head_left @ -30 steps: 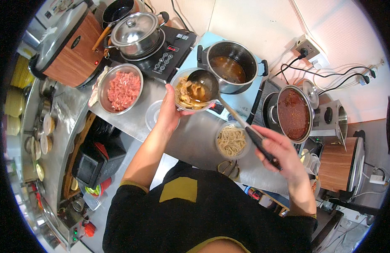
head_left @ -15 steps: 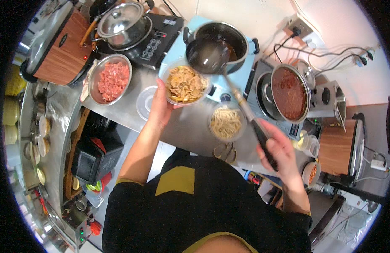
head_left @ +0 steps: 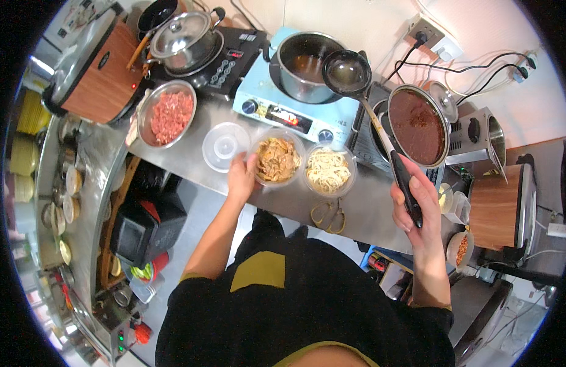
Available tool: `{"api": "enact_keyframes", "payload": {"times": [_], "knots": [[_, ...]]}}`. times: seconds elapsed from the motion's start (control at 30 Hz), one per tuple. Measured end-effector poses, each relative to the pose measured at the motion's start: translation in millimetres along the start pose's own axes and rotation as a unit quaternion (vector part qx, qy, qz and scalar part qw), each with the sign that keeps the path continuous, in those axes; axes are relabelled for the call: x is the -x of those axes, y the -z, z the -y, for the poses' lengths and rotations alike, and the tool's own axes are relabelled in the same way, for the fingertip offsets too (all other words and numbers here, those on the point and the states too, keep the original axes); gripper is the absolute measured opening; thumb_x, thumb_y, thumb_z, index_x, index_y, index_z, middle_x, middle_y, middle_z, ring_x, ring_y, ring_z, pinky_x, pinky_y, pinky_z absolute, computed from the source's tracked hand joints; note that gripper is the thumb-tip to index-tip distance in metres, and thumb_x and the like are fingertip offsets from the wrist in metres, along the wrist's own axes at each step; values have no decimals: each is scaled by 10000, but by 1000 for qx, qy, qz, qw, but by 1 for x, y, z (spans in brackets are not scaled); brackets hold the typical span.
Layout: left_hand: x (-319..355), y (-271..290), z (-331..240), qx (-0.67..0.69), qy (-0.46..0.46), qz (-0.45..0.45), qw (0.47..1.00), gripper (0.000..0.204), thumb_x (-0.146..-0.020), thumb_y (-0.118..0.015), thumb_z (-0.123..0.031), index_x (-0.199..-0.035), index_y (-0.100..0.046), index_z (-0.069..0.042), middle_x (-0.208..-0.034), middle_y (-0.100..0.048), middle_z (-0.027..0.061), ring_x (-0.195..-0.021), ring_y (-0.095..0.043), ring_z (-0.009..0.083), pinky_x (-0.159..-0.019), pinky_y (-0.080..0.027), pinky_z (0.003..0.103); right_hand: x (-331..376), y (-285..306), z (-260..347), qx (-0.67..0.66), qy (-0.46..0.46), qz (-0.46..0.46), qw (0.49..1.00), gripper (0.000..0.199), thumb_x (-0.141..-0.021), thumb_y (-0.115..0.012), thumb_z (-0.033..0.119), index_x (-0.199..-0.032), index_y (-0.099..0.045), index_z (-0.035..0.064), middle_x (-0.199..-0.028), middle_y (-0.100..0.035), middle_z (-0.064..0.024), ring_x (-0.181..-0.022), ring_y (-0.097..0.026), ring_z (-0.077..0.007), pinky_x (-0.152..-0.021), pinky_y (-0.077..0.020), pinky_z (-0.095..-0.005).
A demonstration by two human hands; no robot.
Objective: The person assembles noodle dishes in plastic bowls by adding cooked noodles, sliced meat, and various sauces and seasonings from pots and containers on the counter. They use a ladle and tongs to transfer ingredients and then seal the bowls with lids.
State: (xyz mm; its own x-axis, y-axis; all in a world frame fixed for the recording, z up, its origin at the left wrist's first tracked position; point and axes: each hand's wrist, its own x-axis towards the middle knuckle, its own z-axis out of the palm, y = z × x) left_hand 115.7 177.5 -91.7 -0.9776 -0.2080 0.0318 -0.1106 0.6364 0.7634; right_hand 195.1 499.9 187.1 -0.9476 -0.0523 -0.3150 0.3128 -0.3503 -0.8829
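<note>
My right hand [head_left: 417, 194] grips the black handle of a ladle [head_left: 348, 72], its dark round bowl held over the right rim of a steel pot [head_left: 316, 92]. The pot, with brownish liquid in it, stands on a light blue cooker [head_left: 258, 92]. My left hand [head_left: 241, 176] is closed on the left edge of a clear plastic bowl [head_left: 258, 147] of cooked sliced meat [head_left: 278, 160], which rests on the counter. Right beside it is a second clear bowl with pale noodles [head_left: 327, 171]. A round clear lid [head_left: 226, 147] lies left of my left hand.
Scissors [head_left: 329, 217] lie near the counter's front edge. To the left are a steel bowl of raw meat [head_left: 170, 116] and a lidded pot [head_left: 182, 43] on a black cooker. A pot of dark red sauce [head_left: 417, 125] stands right, near wall cables [head_left: 472, 64].
The bowl of meat has come down from beside the pot onto the counter next to the noodles. The ladle has moved right, from over the meat bowl to the pot's right rim.
</note>
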Motion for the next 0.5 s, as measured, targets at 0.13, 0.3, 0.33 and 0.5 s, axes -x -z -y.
{"api": "enact_keyframes", "payload": {"times": [0.13,0.3,0.33,0.5], "knots": [[-73,58,-88,46,-76,-63,994,530,-888,-541,-451,-1161,-504,2,-907,-567,121,-745,-563,154,-613,-475,272,-41,-14,1,34,33,-30,998,427,-905,-519,163,-1311,-431,61,-738,-537,-44,-400,-365,-45,-342,-265,-191],[-206,39,-161,341,133,232,901,588,-816,-569,-582,-1041,-529,-40,-856,-540,56,-646,-575,154,-501,-476,279,-105,-29,-13,443,168,-114,873,475,-810,-613,152,-1250,-494,17,-864,-649,-110,-706,-609,-185,-650,-477,-298],[-225,29,-166,347,163,291,877,550,-818,-575,-571,-966,-545,-42,-794,-544,49,-595,-581,153,-472,-472,276,-112,-32,-18,483,180,-133,846,489,-793,-622,152,-1245,-498,14,-905,-663,-149,-775,-642,-236,-720,-493,-334],[-258,-2,-154,433,80,352,826,339,-911,-533,-346,-737,-484,-60,-607,-524,54,-465,-567,167,-371,-461,260,-121,-48,-16,594,189,-159,765,518,-759,-623,94,-1261,-501,50,-933,-630,-222,-838,-631,-345,-732,-490,-369]]}}
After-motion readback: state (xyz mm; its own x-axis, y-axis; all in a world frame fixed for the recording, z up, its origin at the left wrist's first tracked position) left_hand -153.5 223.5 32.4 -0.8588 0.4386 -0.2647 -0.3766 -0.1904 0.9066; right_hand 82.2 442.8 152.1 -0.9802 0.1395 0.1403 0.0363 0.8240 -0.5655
